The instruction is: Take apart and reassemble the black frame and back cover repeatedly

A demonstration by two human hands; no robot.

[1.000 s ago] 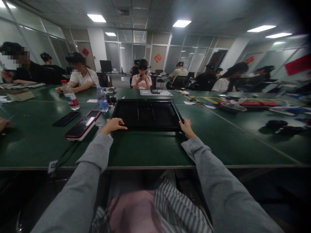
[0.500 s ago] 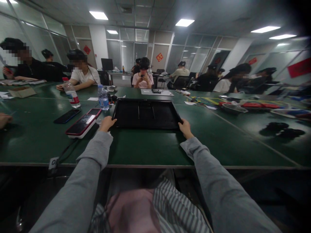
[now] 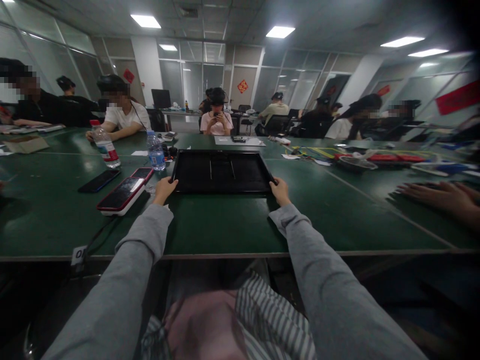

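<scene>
Green desk (image 3: 219,227), glossy, carries everything; a smooth top like that likely gives little grip, so a hard push could make things slide. Black tray (image 3: 221,175), shallow, raised rim, lies in the middle, open side up; can't tell if its near edge is lifted slightly. If one side gets pulled harder than the other, it probably twists, and its left side is the risky one, with clutter near it.

Red-edged device (image 3: 120,195) sits left of the left hand (image 3: 164,190), cable (image 3: 98,236) running off the near edge; a wrist or sleeve swinging left could snag that cable and drag the device. Dark phone (image 3: 98,181) lies flat beyond it, low risk.

Red-capped bottle (image 3: 106,147) stands far left. Blue-capped bottle (image 3: 156,154) stands just beside the tray's left rim, upright and narrow; a leftward shift of the tray could tip it.

Left hand is closed on the near left corner, thumb over the rim; right hand (image 3: 279,191) grips the near right corner likewise. Undersides of both grips hidden. Slim rim, corner-only hold: fingertips might slip if weight drops on one end. Another person's hands (image 3: 437,196) rest near right, well apart.
</scene>
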